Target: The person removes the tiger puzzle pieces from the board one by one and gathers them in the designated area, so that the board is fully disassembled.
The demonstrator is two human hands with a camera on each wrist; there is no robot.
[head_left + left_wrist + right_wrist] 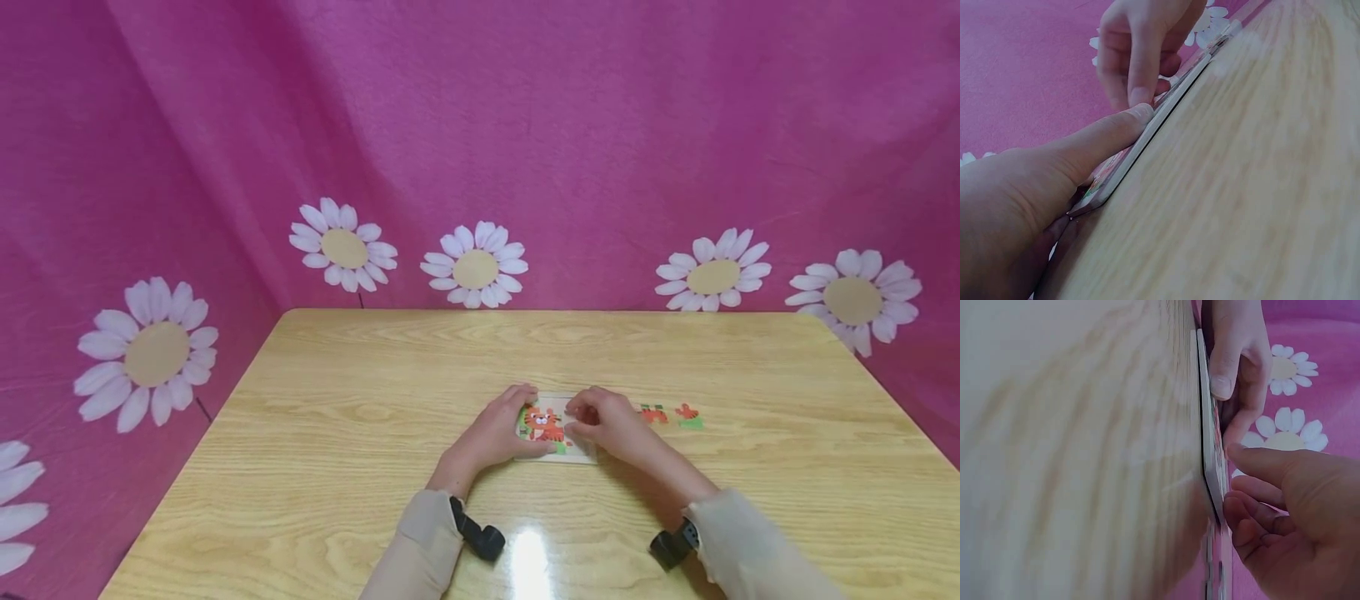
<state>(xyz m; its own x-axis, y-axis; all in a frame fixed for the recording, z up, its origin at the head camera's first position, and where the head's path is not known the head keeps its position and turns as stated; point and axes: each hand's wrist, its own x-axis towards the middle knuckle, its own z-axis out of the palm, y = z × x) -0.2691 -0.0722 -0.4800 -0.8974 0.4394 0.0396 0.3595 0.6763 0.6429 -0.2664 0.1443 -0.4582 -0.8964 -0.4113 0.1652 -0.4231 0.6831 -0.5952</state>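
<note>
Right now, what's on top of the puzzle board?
Tiger puzzle pieces show on the left of the puzzle board. The left hand covers part of that side; whatever lies beneath the right hand is hidden.

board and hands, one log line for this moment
left hand: holds board; right hand: over board; loose pieces: table, right

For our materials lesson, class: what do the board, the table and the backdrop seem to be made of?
Board: probably wood or thick card, with a pale, plain edge and printed face.
Table: wood or wood-look laminate, somewhat glossy, with visible grain and a bright reflection.
Backdrop: likely fabric, matt, hanging in soft folds.
</note>
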